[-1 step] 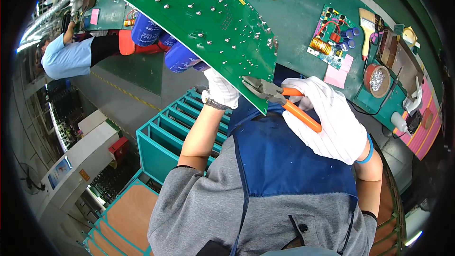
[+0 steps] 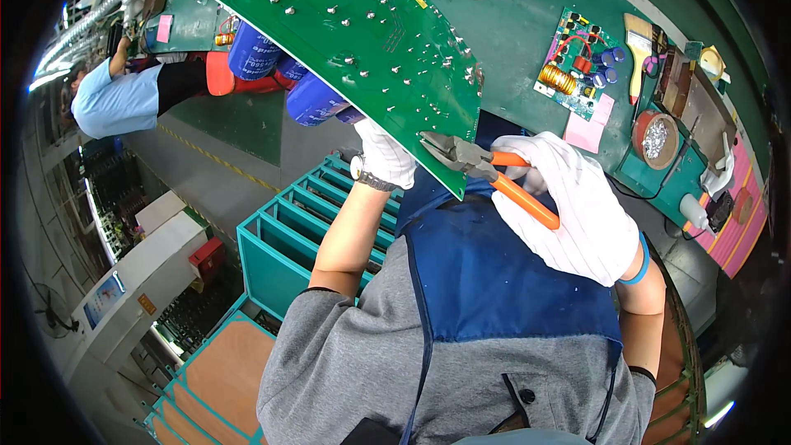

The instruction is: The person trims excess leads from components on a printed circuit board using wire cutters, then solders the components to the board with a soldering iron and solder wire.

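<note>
Shifts the right hand (image 2: 573,206) and the pliers (image 2: 471,160) only by a hair, if at all, since the earlier frame; keeps the left hand (image 2: 385,155) and the large circuit board (image 2: 371,49) in the same place. Wears white gloves on both hands, with a watch (image 2: 358,168) on the left wrist and a blue band (image 2: 637,262) on the right. Clamps the right-hand fingers around the orange handles, with the two handles spread apart. Points the steel head leftward, in front of the board's lower corner; impossible to tell from this angle whether touching the green surface or just clear of it.

Meets the board's lower left edge with the left hand, near that same corner; hides those fingers behind the board, so impossible to tell how far closed. Tilts the board in front of the body, soldered side toward the camera, dotted with silvery joints and marked by two yellow strips near the top. Has blue cylinders (image 2: 315,100) jutting from the far side, past the left edge.

Wears a dark blue apron (image 2: 519,280) over a grey shirt (image 2: 346,354). Has on the green bench (image 2: 507,49), to the right, two smaller boards (image 2: 574,62) with copper-coloured coils, a brush (image 2: 638,48), pink paper (image 2: 587,133) and a bowl (image 2: 670,155) of silvery bits (image 2: 656,140). Has a teal rack (image 2: 280,255) beside the left forearm, and a co-worker (image 2: 118,103) in light blue well apart, upper left.
</note>
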A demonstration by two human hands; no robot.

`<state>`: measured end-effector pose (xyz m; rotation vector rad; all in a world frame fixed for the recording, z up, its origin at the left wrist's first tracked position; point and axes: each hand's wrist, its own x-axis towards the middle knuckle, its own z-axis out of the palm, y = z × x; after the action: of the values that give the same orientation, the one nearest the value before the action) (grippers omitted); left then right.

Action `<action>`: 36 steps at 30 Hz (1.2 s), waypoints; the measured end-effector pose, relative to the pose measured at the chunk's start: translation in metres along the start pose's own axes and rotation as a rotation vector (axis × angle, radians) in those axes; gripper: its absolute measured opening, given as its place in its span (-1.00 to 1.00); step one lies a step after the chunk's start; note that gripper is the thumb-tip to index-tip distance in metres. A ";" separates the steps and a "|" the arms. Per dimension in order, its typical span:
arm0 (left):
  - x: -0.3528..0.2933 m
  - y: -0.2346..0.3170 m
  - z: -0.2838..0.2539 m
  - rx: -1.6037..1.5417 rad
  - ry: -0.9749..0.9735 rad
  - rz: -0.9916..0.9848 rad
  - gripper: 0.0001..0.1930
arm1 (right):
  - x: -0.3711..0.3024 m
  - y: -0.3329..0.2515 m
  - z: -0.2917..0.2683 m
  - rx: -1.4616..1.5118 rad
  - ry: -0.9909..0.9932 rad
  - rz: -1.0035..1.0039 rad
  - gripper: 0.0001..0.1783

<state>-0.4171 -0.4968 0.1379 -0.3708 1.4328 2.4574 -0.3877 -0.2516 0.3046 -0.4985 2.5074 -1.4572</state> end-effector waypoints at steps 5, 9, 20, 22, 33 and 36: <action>-0.004 -0.007 -0.004 0.058 -0.015 0.036 -0.58 | -0.006 0.004 -0.004 -0.106 -0.056 -0.042 -0.64; -0.011 -0.004 -0.002 -0.009 0.060 -0.047 -0.60 | -0.011 0.003 -0.007 -0.033 -0.139 0.057 -0.64; -0.009 0.041 0.066 0.847 -0.179 -0.006 -0.56 | -0.001 0.022 -0.025 -0.360 0.055 0.012 -0.46; -0.022 0.054 0.079 1.059 -0.264 0.025 -0.54 | 0.003 0.021 -0.034 -0.429 -0.018 0.012 -0.45; -0.036 0.029 0.058 1.751 -0.403 1.015 -0.64 | 0.014 0.024 -0.040 -0.601 -0.032 -0.120 -0.44; -0.038 0.028 0.056 1.907 -0.439 1.036 -0.63 | 0.015 0.026 -0.039 -0.614 -0.051 -0.143 -0.41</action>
<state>-0.3968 -0.4647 0.2010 1.3679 3.0548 0.2631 -0.4195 -0.2141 0.3010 -0.8090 2.8985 -0.6627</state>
